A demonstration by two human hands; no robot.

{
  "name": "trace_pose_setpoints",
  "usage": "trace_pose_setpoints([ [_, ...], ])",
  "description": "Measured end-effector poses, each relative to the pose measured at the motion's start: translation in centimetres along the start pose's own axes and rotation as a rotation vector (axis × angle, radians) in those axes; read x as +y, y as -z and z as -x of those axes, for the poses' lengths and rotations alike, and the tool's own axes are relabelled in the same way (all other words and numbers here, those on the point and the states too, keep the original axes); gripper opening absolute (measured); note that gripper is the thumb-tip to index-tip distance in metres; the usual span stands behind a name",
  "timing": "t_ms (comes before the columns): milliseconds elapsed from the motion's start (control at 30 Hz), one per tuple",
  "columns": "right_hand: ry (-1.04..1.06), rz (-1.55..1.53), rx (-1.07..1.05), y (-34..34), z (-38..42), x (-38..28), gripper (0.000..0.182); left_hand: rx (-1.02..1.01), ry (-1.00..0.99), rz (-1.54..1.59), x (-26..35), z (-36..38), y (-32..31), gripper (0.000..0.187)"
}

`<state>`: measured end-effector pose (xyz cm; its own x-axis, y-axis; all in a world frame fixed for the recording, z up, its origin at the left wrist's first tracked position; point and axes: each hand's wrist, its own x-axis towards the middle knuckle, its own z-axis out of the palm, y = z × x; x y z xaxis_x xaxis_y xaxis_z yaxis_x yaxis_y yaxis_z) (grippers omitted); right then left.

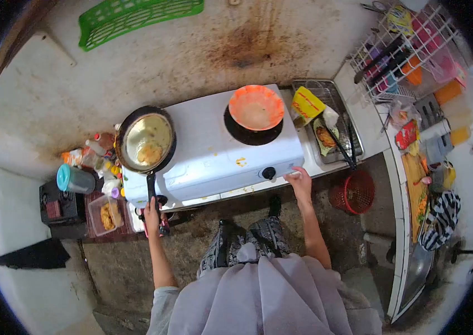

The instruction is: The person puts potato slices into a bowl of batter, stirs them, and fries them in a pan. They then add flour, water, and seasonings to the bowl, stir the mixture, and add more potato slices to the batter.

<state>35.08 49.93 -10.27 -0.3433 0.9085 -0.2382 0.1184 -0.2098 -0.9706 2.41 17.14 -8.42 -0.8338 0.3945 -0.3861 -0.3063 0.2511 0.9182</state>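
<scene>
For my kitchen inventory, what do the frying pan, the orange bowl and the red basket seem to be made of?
Frying pan: probably metal, perhaps coated, by its black wall; liquid hides its inside finish. Orange bowl: likely plastic, fairly smooth, by its bright mottled colour. Red basket: apparently smooth plastic, by its regular perforations.

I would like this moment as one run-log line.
left hand: gripping pan handle; right hand: at stove corner; food: in pan

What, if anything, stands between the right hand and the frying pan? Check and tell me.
Nothing visible stands between the right hand and the frying pan, only low stove top with yellow-orange spots. The orange bowl sits farther back, off that line. The left hand grips the pan's handle.
</scene>
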Motion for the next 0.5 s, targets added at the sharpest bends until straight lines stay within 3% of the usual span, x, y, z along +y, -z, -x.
trace_pose_setpoints([
  [33, 0.026, 0.140, -0.017, -0.3, -1.2, -1.1, 0.045, 0.009, -0.012, -0.037, 0.1, 0.0, -0.1, 0.029],
  [100, -0.047, -0.027, -0.007, -1.6, -3.0, -4.2, 0.047, 0.008, 0.008, -0.178, 0.3, 0.0, 0.3, 0.033],
  [167, -0.031, -0.035, -0.070, -2.9, -5.8, -5.4, 0.053, 0.020, -0.110, -0.373, -0.7, -0.7, 1.1, 0.036],
  [200, -0.100, -0.035, -0.105, -3.5, -7.6, -5.8, 0.056, 0.072, -0.106, -0.363, 0.4, 0.2, 0.4, 0.040],
  [233, -0.169, -0.037, -0.140, -4.1, -9.6, -6.0, 0.059, 0.277, -0.224, -0.469, -3.3, -1.8, 1.9, 0.040],
  [300, -0.294, -0.105, -0.279, -5.2, -13.2, -6.1, 0.062, 0.479, -0.494, -0.456, -1.7, -0.2, 1.8, 0.038],
  [367, -0.345, -0.076, -0.285, -6.9, -15.2, -6.0, 0.049, 0.559, -0.542, -0.238, 1.7, 2.3, 0.0, 0.036],
  [433, -0.302, -0.129, -0.349, -7.7, -18.1, -3.3, 0.039, 0.564, -0.619, -0.177, 4.3, 4.1, -2.7, 0.035],
  [500, -0.009, 0.111, -0.239, -8.0, -17.0, -4.4, 0.033, 0.362, -0.618, -0.133, 5.1, 4.6, -5.3, 0.033],
])
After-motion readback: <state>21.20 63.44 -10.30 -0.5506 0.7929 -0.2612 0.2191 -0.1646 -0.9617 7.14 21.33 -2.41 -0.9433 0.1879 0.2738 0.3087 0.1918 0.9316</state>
